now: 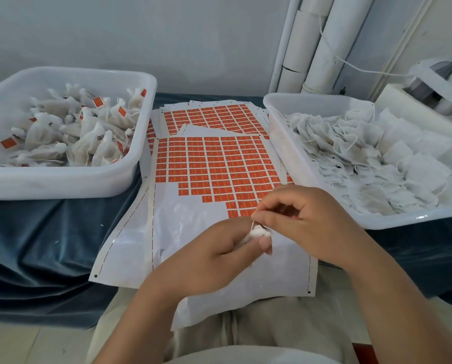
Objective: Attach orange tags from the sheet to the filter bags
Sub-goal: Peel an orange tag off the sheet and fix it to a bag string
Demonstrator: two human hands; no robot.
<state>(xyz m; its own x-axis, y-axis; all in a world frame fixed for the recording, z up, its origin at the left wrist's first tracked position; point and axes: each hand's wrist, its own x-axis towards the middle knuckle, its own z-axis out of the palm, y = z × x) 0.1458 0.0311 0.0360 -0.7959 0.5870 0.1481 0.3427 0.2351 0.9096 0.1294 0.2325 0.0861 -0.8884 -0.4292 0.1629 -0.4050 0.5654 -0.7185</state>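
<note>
The left hand (214, 256) hides most of the filter bag (260, 231); print on the tags (219, 164) seems unreadable.

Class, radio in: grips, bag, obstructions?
Left grip holds filter bag. Right grip pinches its top, over tag sheet. Nothing blocking.

The left hand (219, 248) and right hand (298, 214) are bare, with short nails. One nail (266, 245) on the left hand is plain and unpainted. The left forearm (151, 313) and right forearm (401, 292) are bare as far as the bottom of the view. The person wears pale beige trousers (272, 334) of soft, creased cloth, with a seam (231, 334) running down the middle between the legs. A paler band of cloth (246, 357), perhaps a shirt hem, shows at the very bottom.
</note>
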